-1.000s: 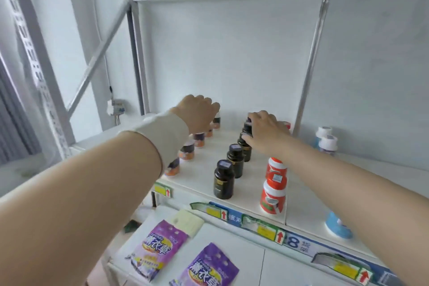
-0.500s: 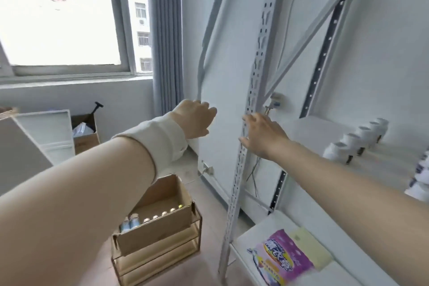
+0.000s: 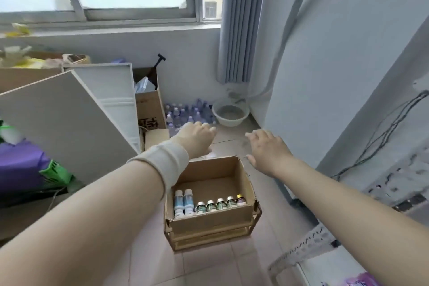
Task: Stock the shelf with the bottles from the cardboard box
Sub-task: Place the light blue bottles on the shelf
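An open cardboard box (image 3: 241, 174) sits on a low wooden rack on the floor, centre of view. Along its near wall stand two white-capped blue bottles (image 3: 184, 202) and several small green-labelled bottles (image 3: 216, 204), with one purple-labelled bottle (image 3: 241, 199) at the right end. My left hand (image 3: 197, 138) hovers above and beyond the box's far left corner, fingers relaxed, holding nothing. My right hand (image 3: 267, 148) hovers over the far right corner, fingers spread and empty. The white shelf upright (image 3: 301, 255) shows only at the lower right.
White boards (image 3: 69, 123) lean at the left beside a tall cardboard box (image 3: 148, 104). Several water bottles (image 3: 188, 114) and a basin (image 3: 229, 115) sit on the floor under the window. A grey curtain (image 3: 241, 21) hangs at the corner. Purple and green packaging (image 3: 27, 165) lies at left.
My view swung from the shelf's bottles leftward and down to the box on the floor. Both hands left the shelf bottles and now hang empty over the box.
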Demonstrator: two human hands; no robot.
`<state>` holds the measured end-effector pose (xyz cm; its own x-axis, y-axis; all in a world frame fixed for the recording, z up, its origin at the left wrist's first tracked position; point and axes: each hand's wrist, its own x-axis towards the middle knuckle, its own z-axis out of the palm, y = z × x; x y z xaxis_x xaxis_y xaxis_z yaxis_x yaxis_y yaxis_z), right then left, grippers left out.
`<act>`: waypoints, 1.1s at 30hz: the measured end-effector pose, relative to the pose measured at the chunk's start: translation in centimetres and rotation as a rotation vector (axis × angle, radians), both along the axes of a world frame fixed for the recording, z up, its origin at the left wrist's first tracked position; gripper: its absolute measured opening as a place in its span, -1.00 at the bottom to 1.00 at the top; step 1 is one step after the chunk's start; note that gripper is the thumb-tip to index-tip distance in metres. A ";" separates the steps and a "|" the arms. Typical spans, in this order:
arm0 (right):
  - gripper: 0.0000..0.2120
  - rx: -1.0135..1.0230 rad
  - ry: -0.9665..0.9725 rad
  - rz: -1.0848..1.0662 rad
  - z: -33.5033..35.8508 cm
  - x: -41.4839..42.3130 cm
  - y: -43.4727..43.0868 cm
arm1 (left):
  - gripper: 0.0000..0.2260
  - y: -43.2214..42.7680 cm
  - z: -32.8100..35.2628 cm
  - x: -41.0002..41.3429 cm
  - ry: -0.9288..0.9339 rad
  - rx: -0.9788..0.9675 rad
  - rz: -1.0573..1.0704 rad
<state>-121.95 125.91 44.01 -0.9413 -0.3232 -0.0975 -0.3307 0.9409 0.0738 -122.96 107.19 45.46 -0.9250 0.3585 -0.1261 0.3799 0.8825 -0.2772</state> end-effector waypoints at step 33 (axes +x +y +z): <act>-0.42 -0.267 -1.122 -0.280 -54.8 -19.1 -18.0 | -0.57 -13.1 -53.6 -20.4 -0.954 -0.040 0.375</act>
<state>-141.10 107.88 -10.75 -0.4137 -0.2549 -0.8740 0.1348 0.9323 -0.3357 -143.35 94.09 -8.19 -0.4847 0.0467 -0.8735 0.1590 0.9866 -0.0355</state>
